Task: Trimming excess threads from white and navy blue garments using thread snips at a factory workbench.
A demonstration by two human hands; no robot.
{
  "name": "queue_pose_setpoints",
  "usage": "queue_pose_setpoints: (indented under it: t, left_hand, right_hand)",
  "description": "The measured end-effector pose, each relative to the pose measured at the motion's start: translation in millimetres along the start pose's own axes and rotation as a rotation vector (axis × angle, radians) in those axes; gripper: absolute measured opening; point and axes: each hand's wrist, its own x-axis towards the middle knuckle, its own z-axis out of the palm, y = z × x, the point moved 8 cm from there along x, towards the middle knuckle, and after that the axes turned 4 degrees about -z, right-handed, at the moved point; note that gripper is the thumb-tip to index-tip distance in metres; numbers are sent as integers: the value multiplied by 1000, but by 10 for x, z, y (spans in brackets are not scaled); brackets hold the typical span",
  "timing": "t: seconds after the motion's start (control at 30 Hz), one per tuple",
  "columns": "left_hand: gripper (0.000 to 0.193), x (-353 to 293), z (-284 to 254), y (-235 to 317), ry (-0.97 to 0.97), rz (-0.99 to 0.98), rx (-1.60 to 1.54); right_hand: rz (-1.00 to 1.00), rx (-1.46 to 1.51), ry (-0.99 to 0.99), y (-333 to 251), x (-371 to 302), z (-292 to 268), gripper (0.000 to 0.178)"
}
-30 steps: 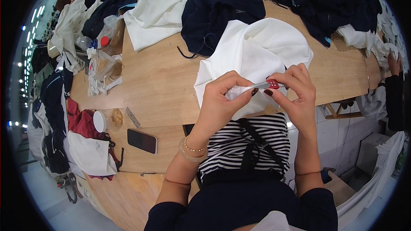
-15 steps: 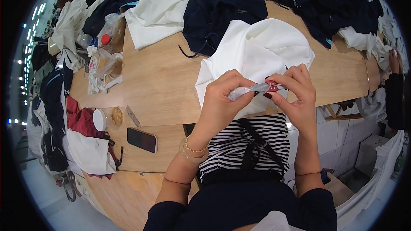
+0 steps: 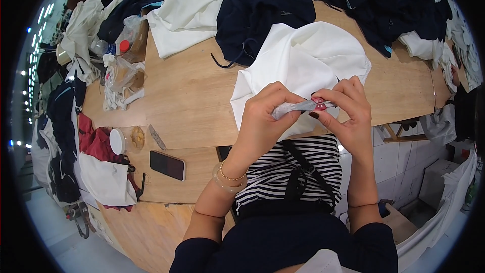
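Both my hands are raised over the near part of a white cloth point(image 3: 308, 50) that lies bunched on the wooden table. Between them is a small narrow thing in clear, crinkled plastic point(image 3: 302, 105) with a red, white-dotted part toward the right; I cannot make out its kind. My left hand point(image 3: 270, 108) grips the plastic end between thumb and fingers. My right hand point(image 3: 348, 111) pinches the red part with thumb and forefinger. The fingers partly cover the thing.
A phone point(image 3: 167, 165), a seam-like grey strip point(image 3: 157, 137) and a white-lidded jar point(image 3: 117, 141) are on the left. Dark navy garments point(image 3: 265, 10) and a white garment point(image 3: 184, 15) lie along the far side. Plastic bags point(image 3: 124, 76) stand at the left edge.
Both hands keep their hold on the small plastic-covered thing and have shifted only slightly. At the far right, another person's arm and hand have moved.
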Motion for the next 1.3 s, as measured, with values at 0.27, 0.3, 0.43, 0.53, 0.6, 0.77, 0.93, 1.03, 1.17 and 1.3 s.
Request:
queue_pose_setpoints:
  t: [0.27, 0.3, 0.43, 0.53, 0.6, 0.77, 0.93, 1.03, 1.17, 1.3]
  left_hand:
    - [18, 3, -4, 0, 4, -1, 32]
    - [19, 2, -6, 0, 11, 11, 36]
    - [17, 5, 8, 14, 11, 15, 54]
    - [19, 10, 10, 41, 30, 46, 59]
    - [19, 7, 13, 59, 28, 57, 62]
    - [18, 7, 4, 43, 24, 20, 92]
    - [18, 5, 6, 23, 27, 15, 77]
    - [19, 2, 10, 36, 33, 55, 51]
    - [16, 9, 0, 6, 29, 4, 98]
    - [15, 9, -18, -43, 43, -16, 70]
  right_hand:
    - [3, -26, -9, 13, -12, -29, 28]
    - [3, -26, -10, 8, -9, -27, 28]
    - [-10, -40, -20, -23, -5, 5, 29]
    - [-15, -45, -25, -44, 13, 33, 29]
    - [-20, -45, -28, -42, 14, 43, 29]
    - [-24, -53, -2, -4, -5, 3, 28]
    - [-16, -39, -14, -42, 10, 13, 28]
    - [-23, -43, -20, -42, 4, 40, 28]
    - [57, 67, 48, 63, 0, -2, 28]
    - [334, 556, 196, 337, -49, 90, 27]
